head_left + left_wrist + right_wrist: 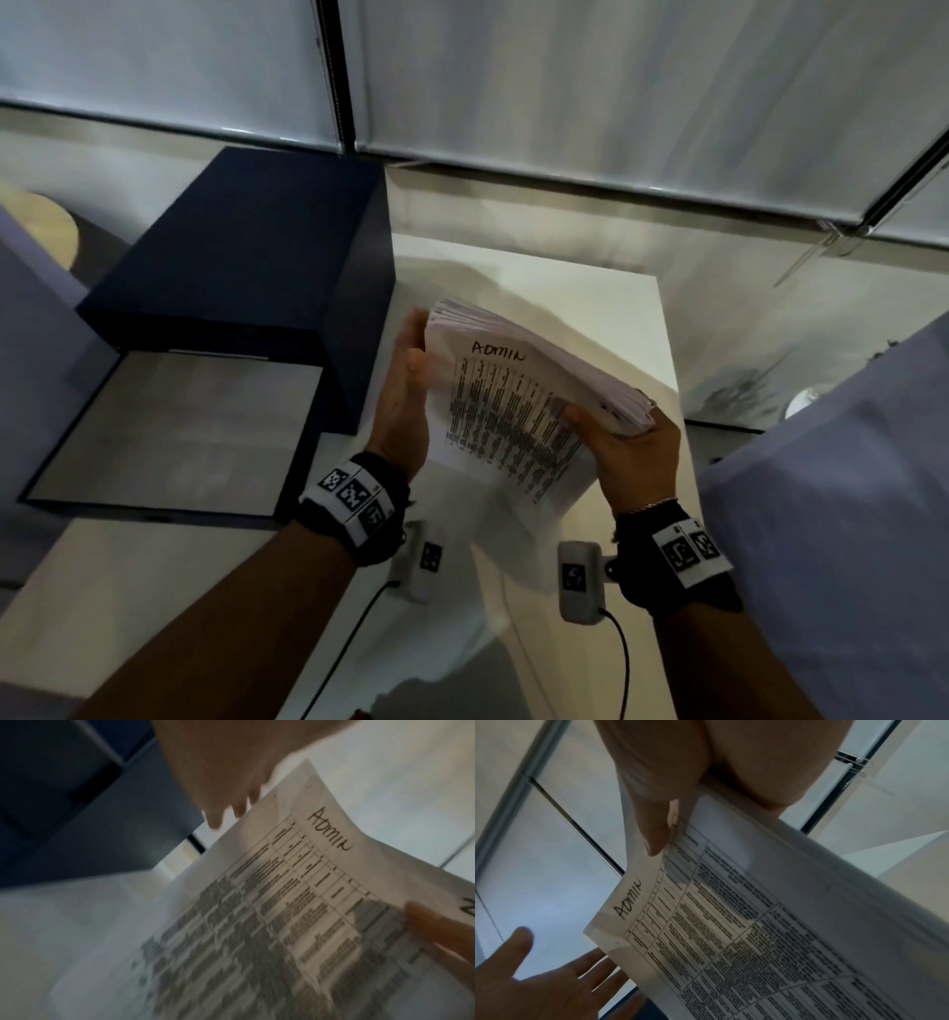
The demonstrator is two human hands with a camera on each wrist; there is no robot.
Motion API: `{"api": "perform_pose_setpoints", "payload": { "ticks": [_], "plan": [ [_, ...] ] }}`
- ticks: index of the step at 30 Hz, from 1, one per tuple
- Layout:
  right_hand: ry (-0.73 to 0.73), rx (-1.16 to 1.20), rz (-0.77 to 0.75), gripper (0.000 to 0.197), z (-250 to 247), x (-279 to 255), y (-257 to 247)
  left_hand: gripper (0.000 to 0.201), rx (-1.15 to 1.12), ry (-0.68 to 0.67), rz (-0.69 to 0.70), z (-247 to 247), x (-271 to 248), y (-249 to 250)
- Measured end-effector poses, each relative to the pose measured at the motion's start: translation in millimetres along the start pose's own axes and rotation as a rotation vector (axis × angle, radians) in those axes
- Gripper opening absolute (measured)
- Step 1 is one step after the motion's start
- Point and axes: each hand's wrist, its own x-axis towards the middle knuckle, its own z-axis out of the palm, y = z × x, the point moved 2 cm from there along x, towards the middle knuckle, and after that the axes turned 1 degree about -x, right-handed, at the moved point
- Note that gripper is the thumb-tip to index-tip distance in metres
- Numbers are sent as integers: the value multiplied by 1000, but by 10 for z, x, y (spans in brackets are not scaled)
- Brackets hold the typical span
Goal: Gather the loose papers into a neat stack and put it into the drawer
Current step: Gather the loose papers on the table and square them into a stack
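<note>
Nearest, two forearms with marker-tagged wristbands are seen reaching forward over a white surface (590, 293). Small grey devices with cables hang under both wrists.

A thick stack of papers (518, 395) is held up off the surface, tilted, between the two hands. The top sheet carries a printed table and the handwritten word "ADMIN" near its far edge. The right hand (629, 452) is curled round the stack's right near corner, the thumb laid on the top sheet and the fingers underneath; in the right wrist view the thumb (654, 833) is seen pressing on the printed sheet. The left hand (403, 395) is held flat, fingers straight and together, with the palm set against the stack's left edge; in the left wrist view its fingertips (240, 809) reach just past the paper's edge. The lower part of the stack is blurred.

To the left, an open drawer (169, 431) is pulled out, with a pale bottom and dark rim. It belongs to a dark blue cabinet (241, 257) standing just beside the white surface.

Farther off, closed pale blinds (616, 92) are seen along the back, and a pale round shape lies at the far left.
</note>
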Motion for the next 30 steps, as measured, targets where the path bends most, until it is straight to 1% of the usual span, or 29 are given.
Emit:
{"api": "perform_pose_setpoints", "payload": {
  "ticks": [1, 3, 6, 7, 9, 10, 11, 13, 14, 16, 18, 19, 21, 24, 25, 27, 30],
  "plan": [
    [-9, 11, -6, 34, -7, -7, 6, 60, -7, 23, -42, -29, 30, -14],
    [-22, 15, -11, 35, -14, -12, 33, 63, -47, 8, -128, -56, 101, -41],
    [-26, 22, 12, 31, -28, -5, 49, 59, 9, -10, -121, -103, 189, -40],
    [-19, 18, 10, 30, -35, 2, 67, 58, 49, -68, -120, -118, 218, -69],
    [-5, 34, 36, 31, -41, -7, 111, 61, 91, -207, -186, -148, 221, -212],
    [-4, 41, 56, 34, -37, -16, 163, 64, 135, -231, -225, -163, 223, -283],
    [-12, 28, 79, 35, -27, -27, 214, 62, 213, -219, -257, -180, 234, -362],
    [-10, -42, 122, 31, 12, -57, 245, 43, 335, -183, -272, -122, 225, -405],
    [14, -65, 120, 27, 22, -64, 232, 34, 378, -157, -255, -59, 211, -374],
    [79, -91, 65, 20, 24, -72, 180, 21, 451, -55, -173, 64, 198, -277],
    [136, -72, 30, 23, -5, -111, 144, 16, 406, 3, -87, 133, 141, -208],
    [148, -41, 42, 28, -24, -148, 147, 21, 363, -8, -70, 131, 107, -227],
    [121, 17, 92, 38, -50, -210, 176, 37, 287, -55, -92, 62, 40, -338],
    [75, 64, 115, 68, -61, -198, 193, 66, 211, -74, -121, -81, -13, -459],
    [61, 47, 110, 71, -59, -167, 192, 71, 213, -100, -132, -92, -16, -457],
    [36, 7, 105, 62, -41, -99, 176, 78, 224, -138, -138, -93, -10, -428],
    [33, 29, 123, 51, -33, -17, 139, 86, 165, -145, -154, -95, 10, -371]
  ]
}}
